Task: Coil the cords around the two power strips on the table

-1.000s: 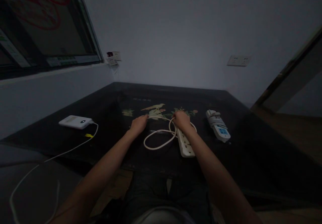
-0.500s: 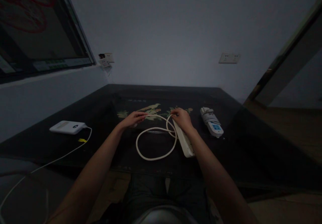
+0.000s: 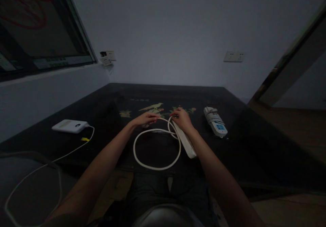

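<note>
My left hand (image 3: 147, 119) pinches a white power cord (image 3: 158, 168) above the middle of the table. Close to its right, my right hand (image 3: 181, 119) is closed around the near end of that cord, at the top of a white power strip (image 3: 187, 146). The strip is tilted on its side, partly hidden by my right hand and forearm. From my hands the cord drops in a large loop onto the black table, with a smaller loop beside my right fingers. A second power strip (image 3: 218, 127), its grey cord wound around it, lies to the right.
On the left of the black table (image 3: 244, 152) lies a white power bank (image 3: 70, 126) with a white cable running off the near edge. A yellow tag (image 3: 85, 139) is beside that cable. Wall sockets (image 3: 233, 56) are on the back wall, and a window is at left.
The large cord loop has grown wider and come nearer the table's front edge. My left hand went left, then back toward my right hand. The power strip has rolled onto its side.
</note>
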Tool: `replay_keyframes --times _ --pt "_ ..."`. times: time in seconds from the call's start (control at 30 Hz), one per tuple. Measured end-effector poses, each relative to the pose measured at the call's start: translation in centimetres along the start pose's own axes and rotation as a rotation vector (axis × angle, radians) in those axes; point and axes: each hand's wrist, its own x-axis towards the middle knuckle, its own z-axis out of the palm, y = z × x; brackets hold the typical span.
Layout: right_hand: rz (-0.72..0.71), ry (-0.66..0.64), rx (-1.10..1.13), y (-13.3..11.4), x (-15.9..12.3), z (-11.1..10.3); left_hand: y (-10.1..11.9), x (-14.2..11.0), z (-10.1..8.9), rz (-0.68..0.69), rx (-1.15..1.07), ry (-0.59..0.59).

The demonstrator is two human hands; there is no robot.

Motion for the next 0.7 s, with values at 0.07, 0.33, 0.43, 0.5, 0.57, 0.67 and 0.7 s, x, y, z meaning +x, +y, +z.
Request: replay_keyframes --times 0.07,0.33,0.43,0.5,0.57,0.67,0.7 --pt "0.019 0.004 -0.022 -0.2 0.0 0.1 0.7 0.9 0.6 0.024 0.011 -0.056" --pt "0.025 0.002 -0.007 -1.4 -0.4 -0.1 2.4 3.0 4.5 0.020 -0.110 -0.143" --pt "0.009 -0.033 0.048 -1.3 -0.4 -0.5 2.4 2.9 4.8 0.017 -0.171 -0.135" --pt "-0.013 -0.083 0.029 -1.4 -0.4 -0.7 2.3 2.7 4.6 0.009 -0.158 -0.127" --pt "-0.053 -0.129 -0.051 -1.8 -0.6 -1.0 2.3 2.5 4.3 0.002 -0.125 -0.086" --pt "-0.096 -0.166 -0.207 -2.8 -1.1 -1.3 2.4 2.2 4.3 0.003 -0.091 -0.056" --pt "-0.097 -0.175 -0.252 -3.1 -1.3 -1.3 2.4 2.1 4.4 0.010 -0.080 -0.063"
